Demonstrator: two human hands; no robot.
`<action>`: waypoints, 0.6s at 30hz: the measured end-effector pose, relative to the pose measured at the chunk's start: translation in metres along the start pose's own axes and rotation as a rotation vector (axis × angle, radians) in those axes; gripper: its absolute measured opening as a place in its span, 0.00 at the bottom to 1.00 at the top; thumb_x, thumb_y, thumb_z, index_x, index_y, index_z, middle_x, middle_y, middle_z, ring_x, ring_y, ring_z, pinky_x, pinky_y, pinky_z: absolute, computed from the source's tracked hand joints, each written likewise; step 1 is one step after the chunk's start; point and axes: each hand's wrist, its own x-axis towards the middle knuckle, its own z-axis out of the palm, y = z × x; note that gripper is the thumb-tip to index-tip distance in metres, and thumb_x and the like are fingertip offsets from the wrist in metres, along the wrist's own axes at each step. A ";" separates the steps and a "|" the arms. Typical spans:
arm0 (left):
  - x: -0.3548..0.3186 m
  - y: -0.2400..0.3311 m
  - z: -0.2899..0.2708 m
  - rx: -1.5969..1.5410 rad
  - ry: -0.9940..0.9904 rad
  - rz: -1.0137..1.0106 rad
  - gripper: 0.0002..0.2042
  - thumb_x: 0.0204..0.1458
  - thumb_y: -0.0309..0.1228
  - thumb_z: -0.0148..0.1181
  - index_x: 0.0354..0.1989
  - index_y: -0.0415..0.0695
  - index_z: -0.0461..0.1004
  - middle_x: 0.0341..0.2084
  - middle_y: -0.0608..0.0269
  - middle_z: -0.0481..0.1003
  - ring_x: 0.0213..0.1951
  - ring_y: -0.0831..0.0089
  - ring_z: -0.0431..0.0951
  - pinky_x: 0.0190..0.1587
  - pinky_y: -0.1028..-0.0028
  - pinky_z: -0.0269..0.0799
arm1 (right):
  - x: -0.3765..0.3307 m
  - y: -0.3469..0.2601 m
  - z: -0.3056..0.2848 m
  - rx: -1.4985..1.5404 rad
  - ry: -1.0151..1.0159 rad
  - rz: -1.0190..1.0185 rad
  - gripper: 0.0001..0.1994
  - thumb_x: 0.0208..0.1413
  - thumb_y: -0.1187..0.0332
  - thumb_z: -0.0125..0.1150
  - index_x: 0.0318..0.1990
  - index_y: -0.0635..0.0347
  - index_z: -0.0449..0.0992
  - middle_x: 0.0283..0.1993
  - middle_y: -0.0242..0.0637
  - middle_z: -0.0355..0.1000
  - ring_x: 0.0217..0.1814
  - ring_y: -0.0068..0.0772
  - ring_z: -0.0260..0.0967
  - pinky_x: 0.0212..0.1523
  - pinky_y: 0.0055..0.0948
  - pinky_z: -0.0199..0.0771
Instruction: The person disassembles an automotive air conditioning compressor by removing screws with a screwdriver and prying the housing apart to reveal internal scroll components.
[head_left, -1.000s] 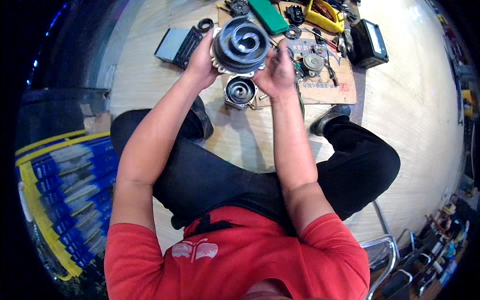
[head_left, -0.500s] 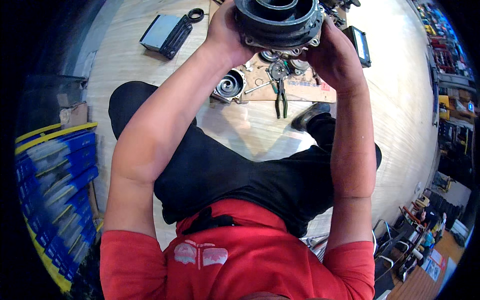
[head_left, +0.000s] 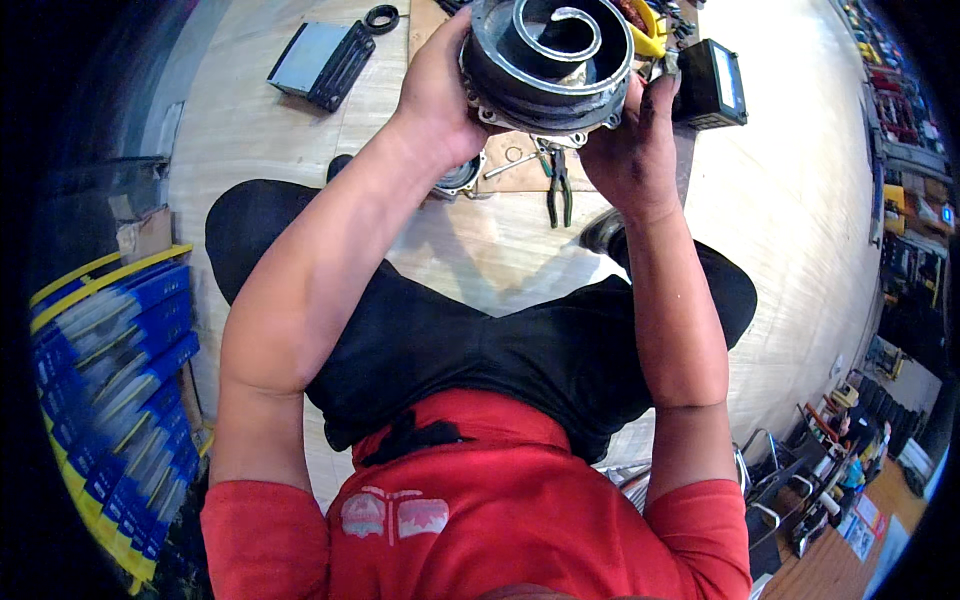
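Raised in front of me is a dark metal compressor scroll [head_left: 545, 62], a round housing with a spiral wall inside and bolt lugs round its lower rim. Its spiral side is tilted toward me. My left hand [head_left: 436, 105] grips the left side, fingers mostly hidden behind it. My right hand [head_left: 636, 150] supports the lower right edge, with a grimy thumb standing up beside the rim. Below the scroll, pliers with dark green handles [head_left: 557, 200] lie near the cardboard's edge. A second scroll part [head_left: 462, 178] is partly covered by my left wrist.
Cardboard [head_left: 512, 178] with a metal rod and a ring lies on the pale floor. A car stereo unit [head_left: 322, 65] and a black ring [head_left: 381, 18] are at far left; a black box with a screen [head_left: 715, 85] and a yellow container [head_left: 648, 32] at far right. Blue boxes [head_left: 120, 400] stand left.
The scroll has tipped so more of its spiral faces me. My right hand has shifted left and its thumb now stands off the rim. The yellow container has come into sight.
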 end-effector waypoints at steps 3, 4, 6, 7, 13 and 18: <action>0.004 -0.002 -0.009 0.065 0.133 0.027 0.23 0.66 0.46 0.38 0.58 0.43 0.69 0.55 0.54 0.73 0.56 0.60 0.73 0.61 0.55 0.69 | 0.013 0.012 -0.002 0.072 0.019 0.030 0.39 0.62 0.32 0.32 0.65 0.54 0.64 0.66 0.36 0.65 0.69 0.35 0.58 0.70 0.40 0.51; 0.005 -0.001 -0.015 0.094 0.088 0.053 0.23 0.65 0.47 0.40 0.58 0.43 0.69 0.55 0.55 0.73 0.57 0.59 0.73 0.62 0.54 0.67 | 0.018 0.016 -0.002 0.088 0.026 0.049 0.39 0.62 0.31 0.31 0.65 0.54 0.64 0.66 0.36 0.65 0.69 0.35 0.59 0.70 0.40 0.53; 0.007 0.003 -0.021 0.104 0.228 -0.009 0.25 0.65 0.50 0.36 0.58 0.47 0.70 0.52 0.59 0.75 0.54 0.63 0.75 0.55 0.57 0.75 | 0.029 0.029 0.001 0.235 0.150 0.129 0.40 0.61 0.31 0.31 0.64 0.55 0.65 0.64 0.35 0.67 0.67 0.37 0.61 0.69 0.40 0.54; 0.011 0.007 -0.025 0.101 0.314 -0.033 0.25 0.64 0.50 0.36 0.56 0.48 0.71 0.52 0.60 0.75 0.54 0.63 0.76 0.55 0.57 0.74 | 0.034 0.038 -0.001 0.224 0.143 0.138 0.40 0.60 0.30 0.33 0.64 0.55 0.65 0.64 0.35 0.67 0.68 0.36 0.61 0.69 0.40 0.54; 0.024 0.017 -0.052 0.067 0.414 -0.042 0.24 0.64 0.50 0.39 0.56 0.46 0.71 0.54 0.56 0.74 0.55 0.59 0.74 0.58 0.55 0.71 | 0.056 0.053 0.008 0.283 0.143 0.205 0.38 0.60 0.33 0.40 0.64 0.55 0.65 0.65 0.35 0.67 0.68 0.36 0.61 0.69 0.41 0.54; 0.033 0.019 -0.058 0.071 0.402 0.006 0.25 0.66 0.49 0.35 0.58 0.44 0.69 0.55 0.56 0.73 0.56 0.60 0.73 0.59 0.57 0.70 | 0.071 0.059 0.005 0.302 0.092 0.193 0.39 0.62 0.33 0.37 0.64 0.59 0.64 0.65 0.39 0.66 0.68 0.38 0.61 0.69 0.42 0.55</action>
